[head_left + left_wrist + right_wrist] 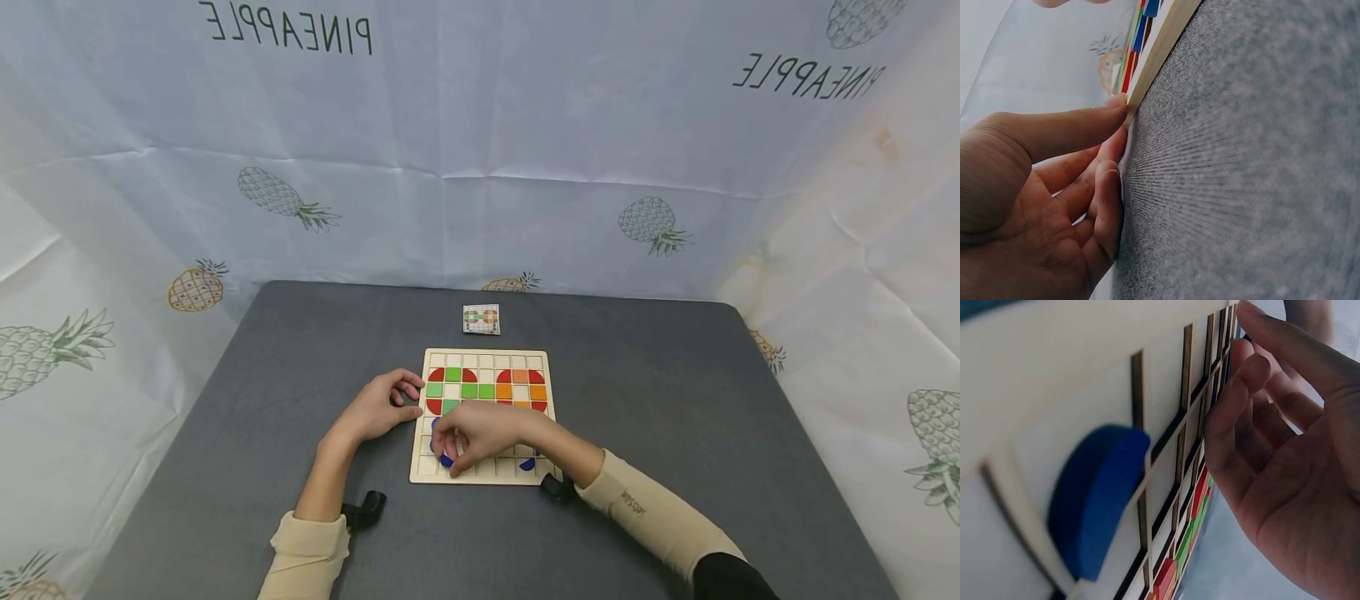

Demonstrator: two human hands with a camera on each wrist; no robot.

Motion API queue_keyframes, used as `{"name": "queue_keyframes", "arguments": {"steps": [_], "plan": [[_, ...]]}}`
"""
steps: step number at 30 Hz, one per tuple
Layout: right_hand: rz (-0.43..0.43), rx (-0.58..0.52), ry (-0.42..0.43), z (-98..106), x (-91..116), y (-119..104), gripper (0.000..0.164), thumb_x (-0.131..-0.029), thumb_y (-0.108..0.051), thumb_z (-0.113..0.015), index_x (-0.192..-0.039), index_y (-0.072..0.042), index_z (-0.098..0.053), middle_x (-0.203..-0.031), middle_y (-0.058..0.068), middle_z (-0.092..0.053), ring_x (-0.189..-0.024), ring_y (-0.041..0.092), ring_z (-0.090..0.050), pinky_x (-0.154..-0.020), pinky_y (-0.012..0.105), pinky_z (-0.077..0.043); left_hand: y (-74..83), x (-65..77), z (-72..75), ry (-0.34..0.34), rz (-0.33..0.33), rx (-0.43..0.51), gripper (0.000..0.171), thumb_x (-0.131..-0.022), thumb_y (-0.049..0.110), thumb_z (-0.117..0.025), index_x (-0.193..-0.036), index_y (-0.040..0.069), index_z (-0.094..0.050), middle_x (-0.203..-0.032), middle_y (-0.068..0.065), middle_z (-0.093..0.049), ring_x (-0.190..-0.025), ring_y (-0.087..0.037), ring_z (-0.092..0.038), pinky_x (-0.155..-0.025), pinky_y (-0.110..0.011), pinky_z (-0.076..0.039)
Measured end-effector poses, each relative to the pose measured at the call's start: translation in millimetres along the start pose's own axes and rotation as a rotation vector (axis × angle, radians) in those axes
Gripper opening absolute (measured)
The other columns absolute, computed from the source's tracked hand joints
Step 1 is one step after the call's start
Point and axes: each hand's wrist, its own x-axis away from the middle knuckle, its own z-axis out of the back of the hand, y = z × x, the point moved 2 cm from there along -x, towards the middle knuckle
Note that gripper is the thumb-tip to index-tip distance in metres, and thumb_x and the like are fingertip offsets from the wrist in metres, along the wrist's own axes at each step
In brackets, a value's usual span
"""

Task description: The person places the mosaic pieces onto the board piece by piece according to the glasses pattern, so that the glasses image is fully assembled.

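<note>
A pale wooden grid board [491,477] lies on the table, with red, green and orange pieces filling several cells of its upper half. My left hand [378,406] rests at the board's left side; in the left wrist view its thumb [1079,130] touches the board's edge, other fingers loosely bent. Over the lower left cells, my right hand [480,432] pinches a small blue piece [446,460] between thumb and fingertips, and hides part of the grid. Another blue piece [1100,500], rounded along one side, sits at the lower right of the board.
A small pattern card [482,320] lies beyond the board's far edge. The grey table [637,375] extends around the board, with a pineapple-print cloth [465,108] hanging behind. Dark wrist cameras [365,510] stick out by both sleeves.
</note>
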Motion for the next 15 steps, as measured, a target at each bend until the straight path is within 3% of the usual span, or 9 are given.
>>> {"name": "queue_keyframes", "arguments": {"steps": [15], "plan": [[-0.031, 0.009, 0.012, -3.0, -2.9, -1.6, 0.016, -0.092, -0.019, -0.090, -0.097, -0.014, -0.076, -0.081, -0.011, -0.069, -0.070, -0.005, -0.058, -0.068, 0.014, -0.049, 0.7, 0.7, 0.1, 0.002, 0.002, 0.000, 0.034, -0.096, 0.004, -0.080, -0.127, 0.001, -0.068, -0.109, -0.014, -0.068, -0.089, -0.019, -0.054, -0.080, -0.031, -0.045]]}}
